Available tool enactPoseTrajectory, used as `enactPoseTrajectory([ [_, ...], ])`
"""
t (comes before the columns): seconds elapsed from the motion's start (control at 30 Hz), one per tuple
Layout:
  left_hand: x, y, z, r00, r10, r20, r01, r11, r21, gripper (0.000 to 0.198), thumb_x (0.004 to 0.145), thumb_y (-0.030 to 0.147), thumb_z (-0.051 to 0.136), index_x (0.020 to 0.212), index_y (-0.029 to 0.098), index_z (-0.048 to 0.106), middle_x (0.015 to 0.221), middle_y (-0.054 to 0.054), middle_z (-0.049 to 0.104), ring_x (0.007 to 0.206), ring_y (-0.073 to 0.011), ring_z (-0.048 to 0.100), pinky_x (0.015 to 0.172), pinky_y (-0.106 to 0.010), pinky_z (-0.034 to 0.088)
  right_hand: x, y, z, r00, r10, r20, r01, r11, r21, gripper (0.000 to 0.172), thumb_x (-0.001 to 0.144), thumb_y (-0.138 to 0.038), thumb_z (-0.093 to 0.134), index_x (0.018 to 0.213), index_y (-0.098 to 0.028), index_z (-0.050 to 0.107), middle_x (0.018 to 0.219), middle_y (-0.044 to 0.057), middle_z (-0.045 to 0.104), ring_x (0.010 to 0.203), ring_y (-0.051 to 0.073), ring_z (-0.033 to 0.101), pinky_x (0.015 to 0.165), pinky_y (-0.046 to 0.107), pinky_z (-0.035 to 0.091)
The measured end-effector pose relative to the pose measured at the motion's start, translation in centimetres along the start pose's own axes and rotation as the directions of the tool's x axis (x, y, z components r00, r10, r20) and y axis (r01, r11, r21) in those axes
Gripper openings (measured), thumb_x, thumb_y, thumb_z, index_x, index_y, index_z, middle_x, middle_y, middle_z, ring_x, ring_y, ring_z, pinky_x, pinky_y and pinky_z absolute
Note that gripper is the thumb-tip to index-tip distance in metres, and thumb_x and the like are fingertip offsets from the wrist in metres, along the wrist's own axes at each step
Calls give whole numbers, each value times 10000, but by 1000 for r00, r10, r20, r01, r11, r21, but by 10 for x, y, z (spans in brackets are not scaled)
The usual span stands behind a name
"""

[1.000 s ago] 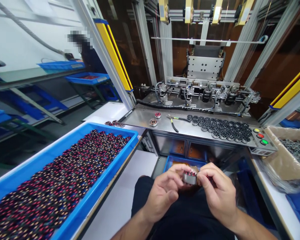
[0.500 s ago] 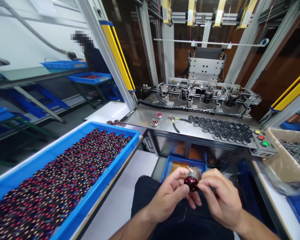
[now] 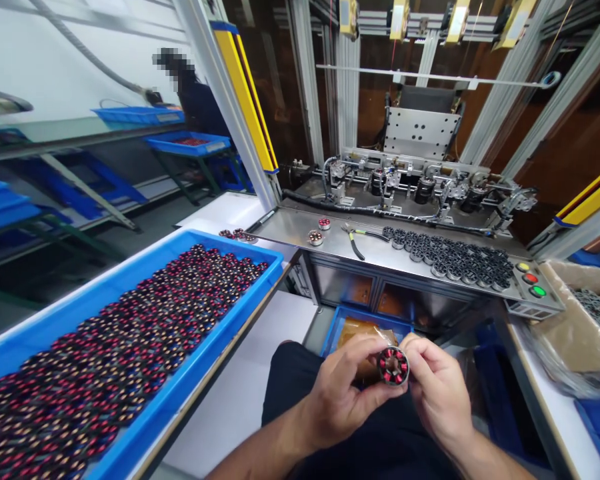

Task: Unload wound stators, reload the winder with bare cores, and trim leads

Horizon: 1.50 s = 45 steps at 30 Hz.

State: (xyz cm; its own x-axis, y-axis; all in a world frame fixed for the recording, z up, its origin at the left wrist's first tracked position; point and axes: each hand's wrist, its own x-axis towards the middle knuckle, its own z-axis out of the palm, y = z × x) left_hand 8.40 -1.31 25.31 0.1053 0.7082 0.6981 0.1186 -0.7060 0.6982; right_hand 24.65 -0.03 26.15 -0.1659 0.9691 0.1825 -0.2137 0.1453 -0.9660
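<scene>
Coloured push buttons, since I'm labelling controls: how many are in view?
3, lined up on the control box: yellow button farthest, red button between, green button nearest. None looks hidden.

Cloth (image 3: 393, 437), plain, near-black, is covering the lap (image 3: 290, 383); forearms (image 3: 275, 437), bare, are showing either side of it; left hand (image 3: 341, 393), right hand (image 3: 440, 387) are going bare.

hands (image 3: 340, 390) (image 3: 443, 387): some fingertips hidden | blue tray (image 3: 230, 323): cut left | carton (image 3: 557, 327): cut right

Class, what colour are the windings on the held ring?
The windings are red, shown in the head view.
</scene>
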Motion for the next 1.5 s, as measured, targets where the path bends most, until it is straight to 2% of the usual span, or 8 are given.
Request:
enactPoseTrajectory([
  [0.13, 5, 3, -4, 999, 41, 8, -42, 994, 99, 479, 834, 250, 771, 1277, 207, 595, 1042, -101, 744, 930, -207, 723, 841, -294, 594, -1, 7, 3, 965, 261, 25, -259, 940, 223, 419, 825, -502, 745, 638, -157, 599, 537, -9, 561, 474, 91, 475, 460, 200, 399],
  [0.2, 6, 4, -4, 999, 51, -7, -50, 993, 104, 455, 842, 291, 765, 1255, 190, 603, 1011, -99, 745, 906, -195, 723, 823, -284, 600, -1, 8, 4, 939, 344, 19, -336, 904, 265, 435, 793, -509, 781, 627, -151, 596, 536, -12, 562, 472, 79, 468, 471, 190, 384],
  [0.27, 7, 3, -4, 998, 60, -14, -58, 993, 105, 444, 849, 310, 759, 1242, 177, 602, 994, -98, 741, 899, -182, 719, 819, -266, 599, -2, 8, 4, 928, 372, 19, -361, 888, 286, 435, 778, -504, 800, 626, -151, 596, 544, -13, 566, 477, 74, 470, 487, 189, 381],
  [0.53, 5, 3, -6, 999, 44, -11, -43, 996, 74, 432, 840, 275, 772, 1226, 174, 607, 992, -88, 736, 909, -159, 707, 841, -227, 580, -3, 9, 4, 940, 339, 32, -334, 898, 288, 405, 801, -490, 786, 640, -155, 625, 562, -8, 580, 496, 86, 499, 498, 202, 396],
  [0.8, -1, 3, -7, 997, -63, 33, 64, 997, -33, 460, 846, 198, 757, 1279, 235, 604, 1030, -65, 718, 946, -163, 698, 857, -242, 575, -6, 12, -1, 968, 245, 60, -252, 940, 227, 362, 886, -435, 718, 671, -156, 631, 599, -13, 590, 538, 79, 518, 548, 198, 424],
  [1.0, -11, -2, -5, 974, -224, 17, 224, 961, -164, 476, 823, 209, 782, 1266, 305, 636, 1083, -41, 704, 973, -162, 694, 854, -230, 584, -7, 9, 0, 985, 166, 56, -173, 970, 168, 328, 919, -404, 685, 705, -161, 634, 627, -18, 580, 545, 75, 522, 548, 196, 422],
  [1.27, -12, -1, -3, 954, -300, 5, 290, 918, -270, 465, 803, 188, 802, 1233, 309, 676, 1068, -18, 718, 937, -124, 712, 871, -160, 564, -7, 4, 3, 988, 152, 22, -154, 982, 109, 367, 909, -427, 685, 663, -168, 604, 597, -23, 555, 536, 79, 520, 543, 201, 434],
  [1.5, -17, -1, -1, 925, -377, 42, 367, 862, -351, 472, 821, 135, 770, 1243, 317, 663, 1155, -40, 682, 1009, -169, 721, 868, -211, 594, -7, 1, 3, 990, 144, 0, -144, 988, 48, 370, 914, -436, 671, 668, -168, 604, 592, -19, 552, 541, 87, 524, 537, 204, 442],
])
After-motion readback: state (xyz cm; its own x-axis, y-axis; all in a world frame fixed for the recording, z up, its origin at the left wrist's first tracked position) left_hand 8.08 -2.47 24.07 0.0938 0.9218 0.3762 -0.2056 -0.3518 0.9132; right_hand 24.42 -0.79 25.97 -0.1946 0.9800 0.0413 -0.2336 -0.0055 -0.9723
